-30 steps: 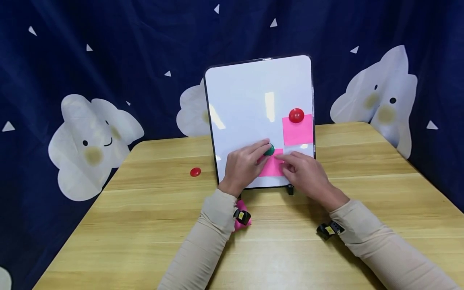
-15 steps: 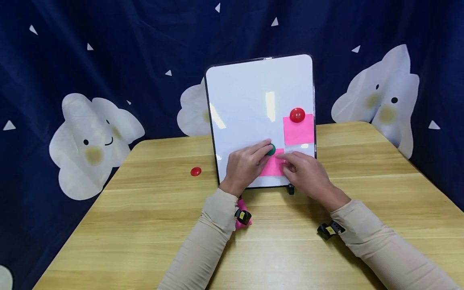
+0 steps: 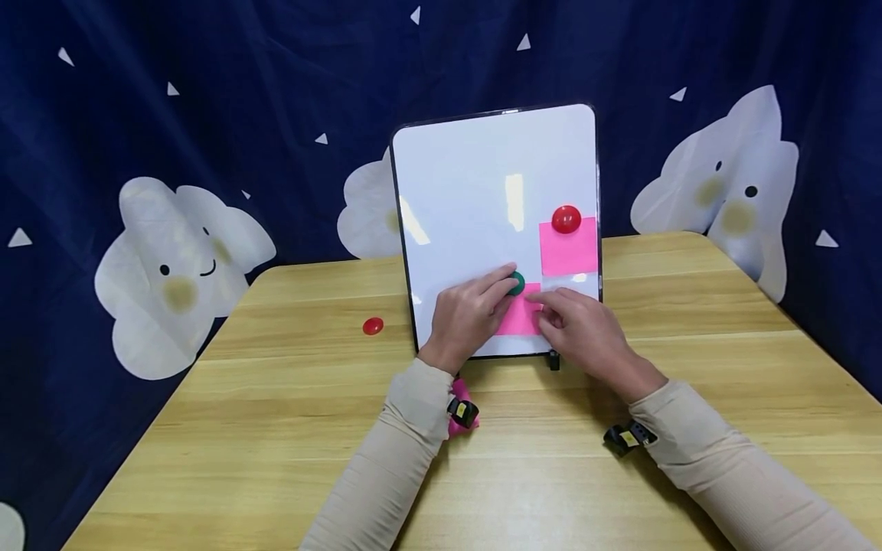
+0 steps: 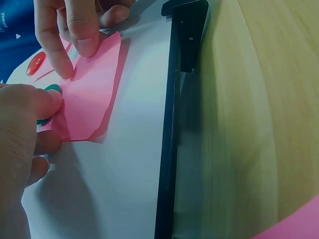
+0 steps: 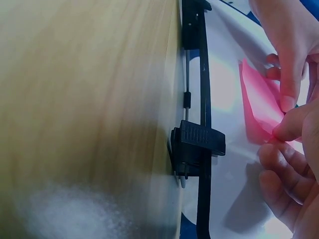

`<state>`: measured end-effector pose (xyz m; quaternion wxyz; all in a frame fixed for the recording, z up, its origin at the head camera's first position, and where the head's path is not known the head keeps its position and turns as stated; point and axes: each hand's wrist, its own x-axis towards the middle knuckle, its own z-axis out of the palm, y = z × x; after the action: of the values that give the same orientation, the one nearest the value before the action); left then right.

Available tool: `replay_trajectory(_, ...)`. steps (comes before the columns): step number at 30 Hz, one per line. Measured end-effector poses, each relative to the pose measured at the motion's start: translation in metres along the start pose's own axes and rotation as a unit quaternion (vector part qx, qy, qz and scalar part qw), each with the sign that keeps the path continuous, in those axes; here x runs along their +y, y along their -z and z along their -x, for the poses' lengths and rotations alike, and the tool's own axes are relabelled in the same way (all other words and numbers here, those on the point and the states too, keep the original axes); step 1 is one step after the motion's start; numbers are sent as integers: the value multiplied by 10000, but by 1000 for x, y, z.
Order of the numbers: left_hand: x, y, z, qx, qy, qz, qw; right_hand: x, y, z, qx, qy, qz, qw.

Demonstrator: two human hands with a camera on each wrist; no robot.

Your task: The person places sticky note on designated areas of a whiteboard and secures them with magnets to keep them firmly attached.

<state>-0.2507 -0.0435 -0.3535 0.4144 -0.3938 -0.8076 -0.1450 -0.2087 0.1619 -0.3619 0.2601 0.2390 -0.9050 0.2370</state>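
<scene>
A whiteboard [image 3: 468,191] in a black frame leans upright on the table. My left hand [image 3: 468,310] pinches a green round magnet [image 3: 517,284] at the upper edge of a pink sticky note [image 3: 518,315] on the board's lower part. At the note's right side is my right hand [image 3: 584,329], its index fingertip on the paper. The left wrist view shows the right thumb at the note's edge, with curled fingers behind it. In that view, the lower edge of the paper [image 4: 92,94] stands slightly off the board.
Another pink note [image 3: 568,256] hangs higher on the right under a red magnet [image 3: 566,220]. A second red magnet [image 3: 373,326] lies on the wooden table [image 3: 276,413] left of the board. More pink paper [image 3: 462,425] is partly hidden by the left wrist. Black feet [image 5: 199,144] support the board.
Both hands keep their places at the green magnet and the lower note. The whole head view shifts very slightly; nothing else visibly moves.
</scene>
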Motion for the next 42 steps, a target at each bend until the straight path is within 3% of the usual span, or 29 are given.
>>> replay_trajectory(22,-10,13,1,-30,406,268,9988,-1,1,2,48,-77,-25,10000)
replay_trajectory(31,-19,26,22,-366,696,434,9960,-3,-3,2,29,-169,-182,9997)
replay_trajectory(42,-40,47,47,-407,953,707,9921,-12,4,-1,-77,-522,-739,9959)
